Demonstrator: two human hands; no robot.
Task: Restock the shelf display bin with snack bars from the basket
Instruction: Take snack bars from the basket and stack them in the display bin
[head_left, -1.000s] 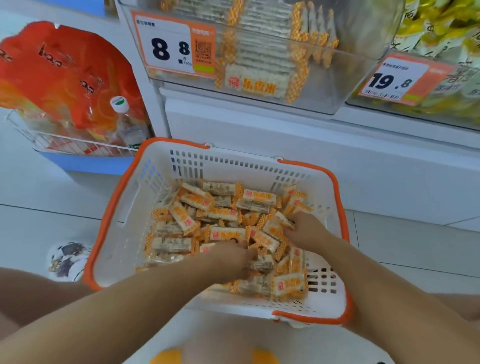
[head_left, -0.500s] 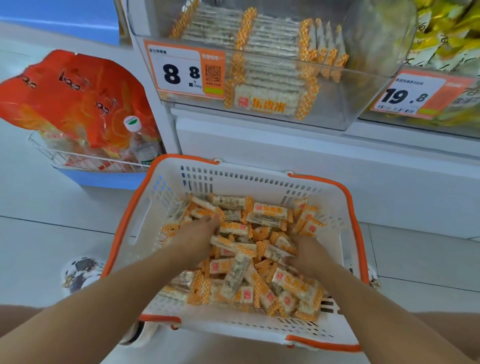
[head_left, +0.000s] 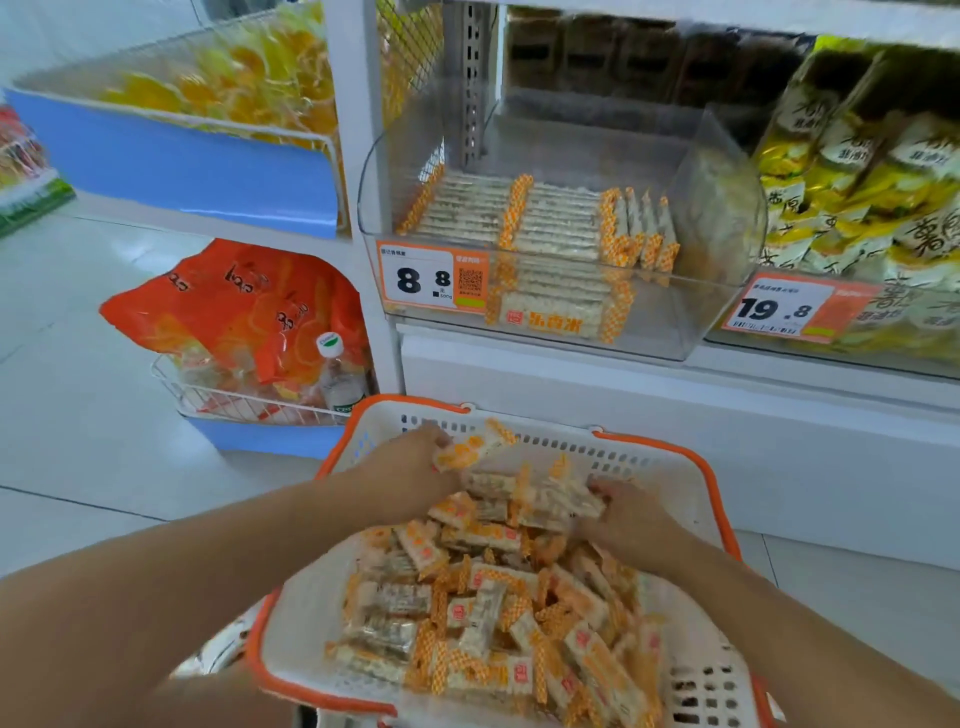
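Both hands are in the white basket (head_left: 691, 483) with the orange rim. The left hand (head_left: 410, 470) and the right hand (head_left: 631, 519) each hold a bunch of snack bars (head_left: 498, 488). More bars lie in the clear display bin (head_left: 691, 332) on the shelf above.

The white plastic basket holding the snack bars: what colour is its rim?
Orange. The white plastic basket has an orange rim, clearest in the head view.

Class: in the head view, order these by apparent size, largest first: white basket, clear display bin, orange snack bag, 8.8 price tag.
1-2. white basket and clear display bin: alike; basket nearer
3. orange snack bag
4. 8.8 price tag
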